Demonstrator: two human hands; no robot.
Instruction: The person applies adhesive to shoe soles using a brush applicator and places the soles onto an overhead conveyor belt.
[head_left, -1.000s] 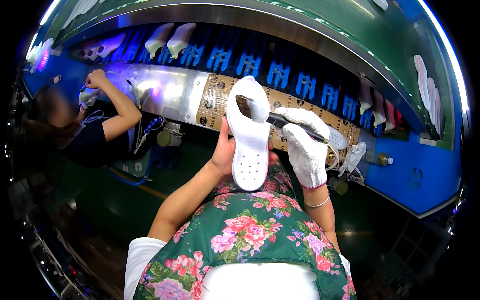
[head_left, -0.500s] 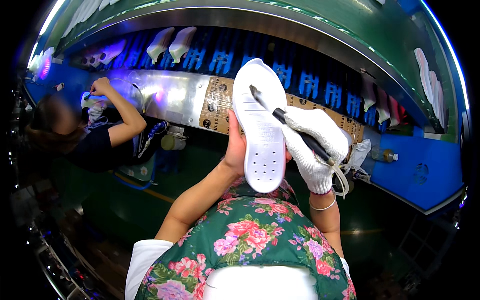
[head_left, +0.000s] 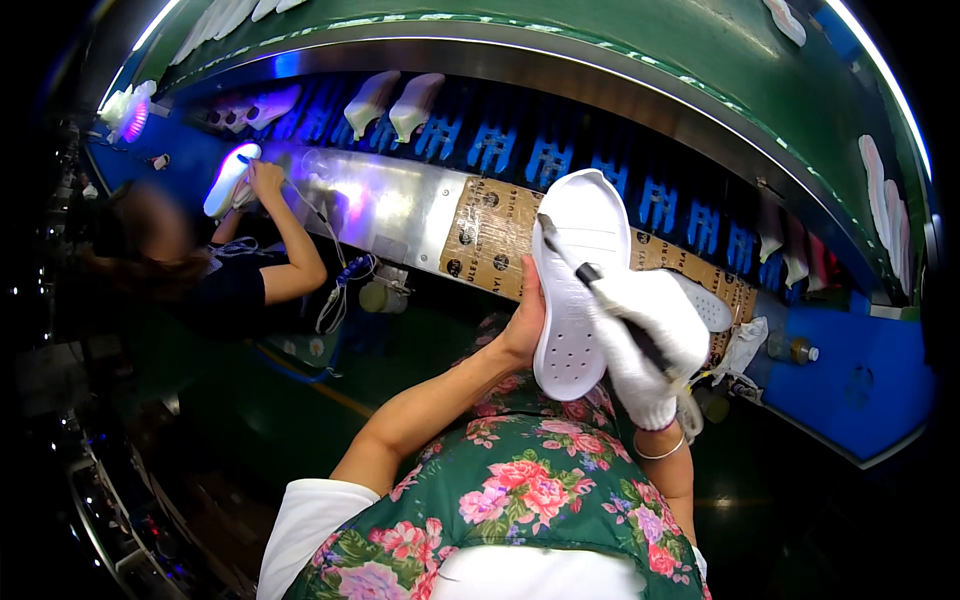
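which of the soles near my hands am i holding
The white sole under the brush, its left edge in your left hand; the other nearby sole lies on the cardboard, partly hidden by your gloved right hand.

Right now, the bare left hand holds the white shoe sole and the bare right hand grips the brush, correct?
Not quite: the right hand gripping the brush isn't bare; the head view shows it in a white knitted glove. The bare left hand does hold the white shoe sole.
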